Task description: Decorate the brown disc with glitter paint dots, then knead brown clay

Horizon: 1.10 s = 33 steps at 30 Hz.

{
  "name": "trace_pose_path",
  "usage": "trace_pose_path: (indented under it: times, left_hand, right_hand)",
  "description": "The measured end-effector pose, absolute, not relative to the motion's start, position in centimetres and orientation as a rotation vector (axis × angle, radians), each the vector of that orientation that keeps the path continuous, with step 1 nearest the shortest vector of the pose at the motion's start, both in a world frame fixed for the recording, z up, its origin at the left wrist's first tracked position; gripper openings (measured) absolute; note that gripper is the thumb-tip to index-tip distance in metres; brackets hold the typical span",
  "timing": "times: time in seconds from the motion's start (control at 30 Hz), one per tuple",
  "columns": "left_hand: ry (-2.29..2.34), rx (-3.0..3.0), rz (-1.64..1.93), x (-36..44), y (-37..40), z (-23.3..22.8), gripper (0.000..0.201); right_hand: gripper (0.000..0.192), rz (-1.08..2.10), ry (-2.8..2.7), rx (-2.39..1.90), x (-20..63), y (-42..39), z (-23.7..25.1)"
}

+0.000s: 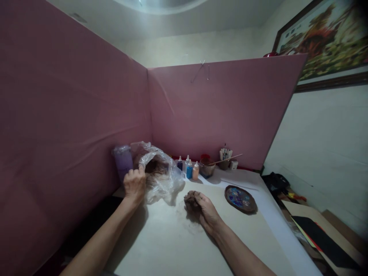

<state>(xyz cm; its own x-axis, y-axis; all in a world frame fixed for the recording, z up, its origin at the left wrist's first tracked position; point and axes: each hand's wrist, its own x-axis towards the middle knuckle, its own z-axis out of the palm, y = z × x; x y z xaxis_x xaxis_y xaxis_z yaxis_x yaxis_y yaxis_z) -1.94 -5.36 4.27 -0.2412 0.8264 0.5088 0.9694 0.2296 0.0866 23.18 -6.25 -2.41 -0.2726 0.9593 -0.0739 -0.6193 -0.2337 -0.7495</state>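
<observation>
My left hand (135, 184) is closed on the rim of a clear plastic bag (166, 184), whose mouth gapes toward me. Inside the bag is a dark brown mass, only partly visible. In my right hand (209, 212) is a lump of brown clay (192, 201), gripped between thumb and fingers just above the pale board (172, 245). Brown smears mark the board beneath the lump.
Small paint bottles, one blue (189, 170) and one peach (196, 171), stand behind the board. Nearby are a water bowl (207, 170) with a stick across it and a brush holder (225, 164). A paint-stained palette (240, 199) lies right. A purple container (123, 161) stands left, against pink partitions (218, 111).
</observation>
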Motion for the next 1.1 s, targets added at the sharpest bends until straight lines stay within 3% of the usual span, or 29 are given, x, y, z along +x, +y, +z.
trace_pose_path:
  times: [0.1,0.23,0.43,0.57,0.77,0.87,1.0,1.03,1.1]
  left_hand:
    - [-2.083,-1.699,-0.560,-0.8,-3.4,3.6,0.034]
    - [-2.131,-1.928,-0.867,0.0,-0.4,3.4,0.048]
    - [-2.133,-1.970,-1.203,-1.9,2.9,3.9,0.043]
    - [-2.083,-2.235,-1.014,-2.6,2.9,3.8,0.054]
    - [-1.962,-2.724,-0.375,-2.7,1.5,4.3,0.074]
    - [-2.031,-2.838,-0.351,-2.4,0.4,5.1,0.076]
    - [-1.937,-2.674,-0.253,-0.8,-1.1,5.0,0.097]
    - [-1.891,-2.610,-0.266,-0.3,-1.3,4.8,0.095]
    - [-1.884,-2.498,-0.360,0.3,-1.4,4.2,0.071]
  right_hand:
    - [0.037,1.756,-0.753,-0.656,23.2,-6.2,-2.5]
    - [0.036,1.762,-0.753,-0.670,23.3,-6.1,-2.5]
    - [0.038,1.764,-0.762,-0.687,23.2,-6.2,-2.4]
    - [0.038,1.771,-0.755,-0.672,23.3,-6.1,-2.5]
    - [0.036,1.764,-0.764,-0.656,23.2,-6.0,-2.6]
    - [0.035,1.768,-0.769,-0.634,23.2,-6.0,-2.6]
    - [0.035,1.759,-0.793,-0.638,23.3,-6.1,-2.6]
    - [0.035,1.756,-0.798,-0.637,23.3,-6.1,-2.5]
    - [0.036,1.755,-0.802,-0.639,23.3,-6.2,-2.5]
